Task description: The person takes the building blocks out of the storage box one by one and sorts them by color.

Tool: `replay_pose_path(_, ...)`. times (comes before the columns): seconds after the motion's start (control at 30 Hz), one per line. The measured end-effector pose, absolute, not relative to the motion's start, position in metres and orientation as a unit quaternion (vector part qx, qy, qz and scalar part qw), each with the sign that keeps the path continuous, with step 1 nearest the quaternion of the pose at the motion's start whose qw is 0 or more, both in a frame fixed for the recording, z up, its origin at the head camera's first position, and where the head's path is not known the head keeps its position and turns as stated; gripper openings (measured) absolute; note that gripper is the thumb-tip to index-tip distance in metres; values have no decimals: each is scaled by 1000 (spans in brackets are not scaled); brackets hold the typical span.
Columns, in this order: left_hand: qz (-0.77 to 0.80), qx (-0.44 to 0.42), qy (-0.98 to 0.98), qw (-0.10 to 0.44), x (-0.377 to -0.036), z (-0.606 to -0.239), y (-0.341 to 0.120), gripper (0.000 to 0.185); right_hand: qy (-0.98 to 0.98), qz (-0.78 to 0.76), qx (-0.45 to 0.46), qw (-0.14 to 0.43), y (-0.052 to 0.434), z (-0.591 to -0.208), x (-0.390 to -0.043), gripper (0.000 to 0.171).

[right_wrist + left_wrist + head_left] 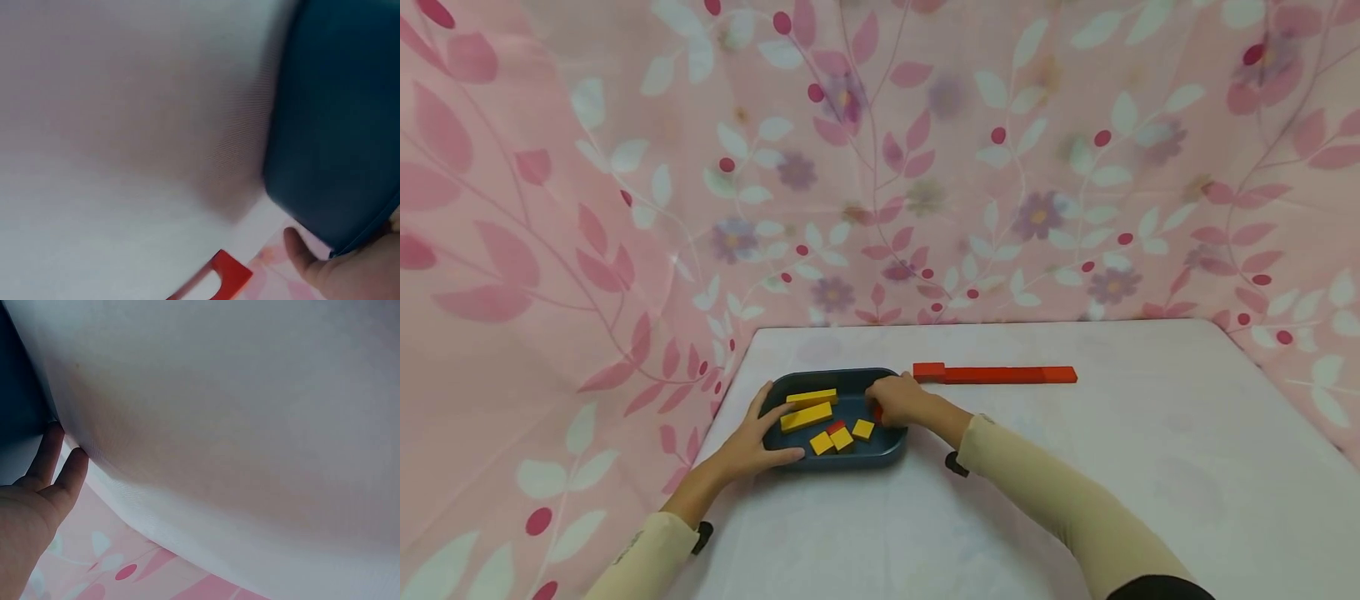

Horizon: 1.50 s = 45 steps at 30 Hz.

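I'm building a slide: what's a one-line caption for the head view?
Left hand on a dark blue tray of yellow blocks, right hand over its right rim, red bar alongside.

Could read no words or numbers anywhere; saw only small dark marks on the left sleeve, illegible.

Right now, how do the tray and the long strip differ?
The tray is dark blue; the long strip is red. The tray is broad with rounded corners; the strip is narrow. The tray holds yellow blocks; the strip lies outside it. Both are on the white table.
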State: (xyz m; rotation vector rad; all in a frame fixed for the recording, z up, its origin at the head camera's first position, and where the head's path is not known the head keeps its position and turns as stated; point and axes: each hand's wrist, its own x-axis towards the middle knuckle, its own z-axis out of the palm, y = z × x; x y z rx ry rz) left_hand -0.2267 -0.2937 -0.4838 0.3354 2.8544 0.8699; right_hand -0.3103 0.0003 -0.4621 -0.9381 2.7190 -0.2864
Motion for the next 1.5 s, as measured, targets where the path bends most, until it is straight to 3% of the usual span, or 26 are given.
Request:
replay_pose_path(0.47,290,114,948,69,-227,-483,-294,89,906,-228,-332,126,12,-466,-314,41)
replay_pose_path(0.83,295,109,946,76,-226,-484,-294,89,875,-318,-353,90,23,-464,-315,48)
replay_pose_path(1.5,299,112,945,67,-227,-481,-293,96,853,-360,-373,55,65,-435,-310,36)
